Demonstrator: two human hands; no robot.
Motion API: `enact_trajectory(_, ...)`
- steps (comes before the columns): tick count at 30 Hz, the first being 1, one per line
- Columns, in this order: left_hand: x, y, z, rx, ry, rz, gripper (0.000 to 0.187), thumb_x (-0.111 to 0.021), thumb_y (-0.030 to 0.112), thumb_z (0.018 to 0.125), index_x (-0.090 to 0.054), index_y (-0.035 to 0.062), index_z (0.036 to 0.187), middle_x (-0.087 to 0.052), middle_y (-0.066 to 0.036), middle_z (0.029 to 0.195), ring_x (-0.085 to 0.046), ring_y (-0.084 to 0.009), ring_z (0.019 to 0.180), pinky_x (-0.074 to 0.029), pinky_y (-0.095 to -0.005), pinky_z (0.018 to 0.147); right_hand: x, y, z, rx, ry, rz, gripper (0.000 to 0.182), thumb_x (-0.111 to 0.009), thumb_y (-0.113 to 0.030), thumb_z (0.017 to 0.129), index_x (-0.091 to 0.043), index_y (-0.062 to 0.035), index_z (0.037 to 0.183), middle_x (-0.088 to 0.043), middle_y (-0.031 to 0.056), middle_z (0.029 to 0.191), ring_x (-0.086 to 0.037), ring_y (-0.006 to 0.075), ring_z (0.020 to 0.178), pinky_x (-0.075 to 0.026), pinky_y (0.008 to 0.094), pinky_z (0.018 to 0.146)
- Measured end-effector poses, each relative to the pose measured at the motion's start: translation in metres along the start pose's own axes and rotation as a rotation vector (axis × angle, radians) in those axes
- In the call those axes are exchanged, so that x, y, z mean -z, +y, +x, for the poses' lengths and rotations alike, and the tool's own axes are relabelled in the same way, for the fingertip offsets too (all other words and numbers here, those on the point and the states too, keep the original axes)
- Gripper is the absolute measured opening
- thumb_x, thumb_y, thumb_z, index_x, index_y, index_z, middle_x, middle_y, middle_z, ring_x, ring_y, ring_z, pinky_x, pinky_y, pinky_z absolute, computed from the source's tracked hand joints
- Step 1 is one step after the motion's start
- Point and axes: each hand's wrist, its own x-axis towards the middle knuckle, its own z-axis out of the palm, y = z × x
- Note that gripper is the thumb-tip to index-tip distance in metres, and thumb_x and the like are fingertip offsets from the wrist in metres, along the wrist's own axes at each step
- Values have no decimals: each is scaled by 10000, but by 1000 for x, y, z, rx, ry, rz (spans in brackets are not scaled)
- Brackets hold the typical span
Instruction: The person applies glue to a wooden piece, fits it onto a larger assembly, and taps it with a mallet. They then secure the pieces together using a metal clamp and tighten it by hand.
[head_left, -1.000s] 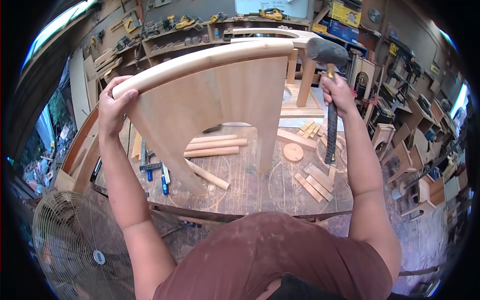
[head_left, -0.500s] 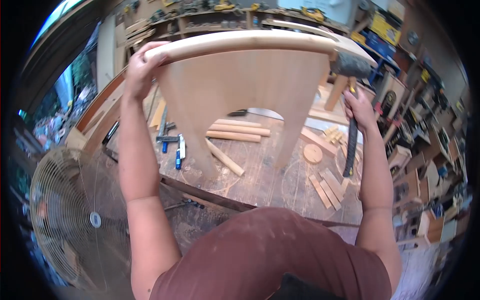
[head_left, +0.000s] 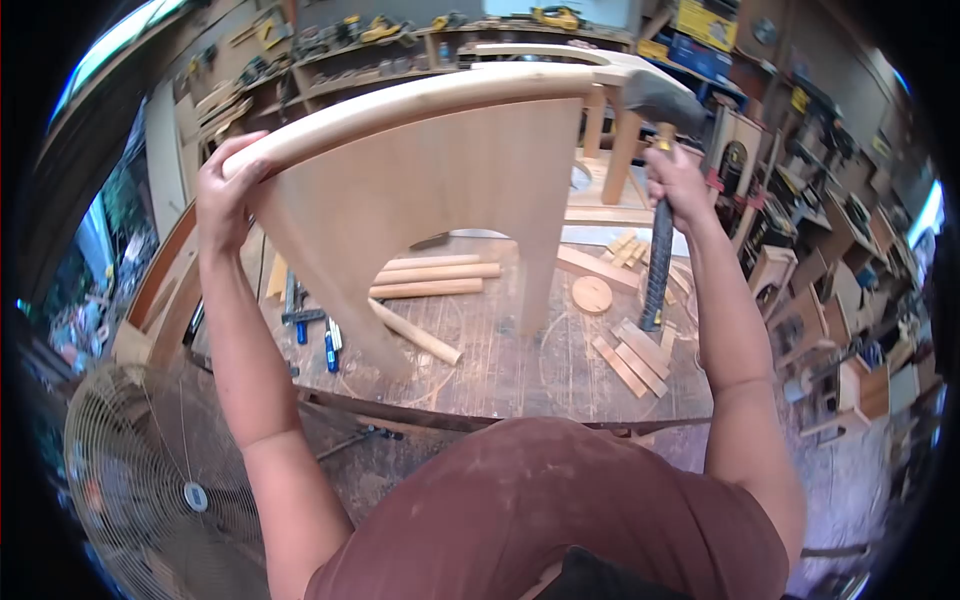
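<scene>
A pale wooden panel [head_left: 430, 170] with an arched cutout stands tilted over the workbench, its two legs pointing down. Along its upper edge runs a thick rounded wooden rail [head_left: 420, 102]. My left hand [head_left: 232, 185] is wrapped round the rail's left end, thumb on the near side. My right hand [head_left: 682, 185] grips a mallet [head_left: 656, 260] high on its black handle, just below the head. The dark mallet head [head_left: 662, 104], smeared by motion, is close beside the rail's right end.
On the workbench [head_left: 480, 375] lie several round dowels [head_left: 430, 288], a wooden disc [head_left: 592, 294], short wood strips [head_left: 630, 365] and clamps [head_left: 318, 330]. A frame with wooden legs [head_left: 620, 160] stands behind. A fan [head_left: 160, 490] is at lower left; shelves of power tools [head_left: 385, 30] line the back.
My view has shifted, so the panel and both hands appear further left. The rail's left end now sits lower. The mallet head has moved slightly away from the rail's right end.
</scene>
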Motion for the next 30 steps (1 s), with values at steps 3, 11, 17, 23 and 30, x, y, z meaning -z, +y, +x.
enact_trajectory(3,-6,0,0,40,97,-71,433,-774,198,794,-634,-34,1132,-662,-102,1035,-642,-141,910,-520,-262,820,-6,-11,-6,20,-180,-305,207,-575,-219,959,-446,-80,1042,-438,-45,651,-395,39,438,-382,223,391)
enact_trajectory(11,2,3,-3,93,36,-150,383,-719,155,833,-611,-24,1153,-651,-88,1034,-622,-133,922,-507,-265,813,-5,-10,-9,46,-193,-298,185,-574,-218,960,-459,-82,1010,-441,-37,649,-398,42,439,-368,219,403)
enact_trajectory(17,10,27,-2,128,4,232,362,-687,264,849,-644,28,1121,-635,-38,995,-587,-95,899,-482,-246,716,20,49,-34,-130,-146,-355,382,-642,-231,927,-527,21,1190,-554,12,686,-501,69,472,-410,249,423)
enact_trajectory(23,-21,88,19,174,-272,738,325,-693,258,859,-635,-12,1031,-610,-4,784,-542,-61,734,-437,-239,580,46,166,-108,-180,-318,-726,512,-718,-313,857,-561,-5,1235,-611,71,743,-574,122,524,-480,292,476)
enact_trajectory(30,-108,101,44,-51,-411,1129,436,-771,328,742,-579,-16,930,-625,-240,808,-607,-426,793,-461,-469,708,52,269,-160,-44,-583,-814,381,-714,-256,809,-623,-12,1087,-684,187,962,-667,293,891,-517,400,815)
